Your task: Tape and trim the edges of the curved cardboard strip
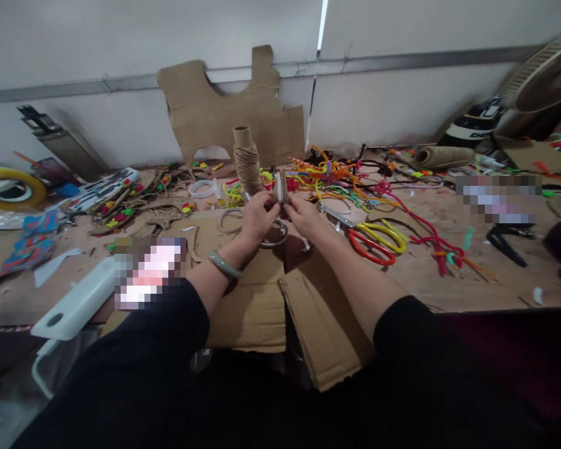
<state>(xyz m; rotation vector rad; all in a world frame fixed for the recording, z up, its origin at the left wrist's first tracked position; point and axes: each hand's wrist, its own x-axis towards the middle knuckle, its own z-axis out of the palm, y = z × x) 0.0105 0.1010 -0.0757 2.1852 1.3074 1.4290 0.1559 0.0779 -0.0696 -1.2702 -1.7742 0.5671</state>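
Two bare hands meet above the bench [449,290]; the left hand [257,217] and the right hand [303,217] grasp one small brown-and-white piece [281,188] between their fingertips, and it stands upright just above the place where the fingers come together; the fingers hide its lower end. By its look it is light and fairly stiff, with a rough brown side that should grip well and a pale strip that may be smoother; it would probably crease under a hard pinch, so a gentle hold low on its two sides seems best. Just beyond the left hand stands a spool of twine [247,165], coarse and hairy, wound on a hollow paper tube [242,130]; nearer than both hands, below the forearms, lie flat cardboard sheets [247,312] with ragged edges; to the right of the right hand rest scissors [364,232] with smooth loop handles, one red, one yellow; past both hands spreads a tangle of coloured cords [336,171], soft and fuzzy-looking; a smooth, pale, rounded bangle [224,266] circles the left wrist.
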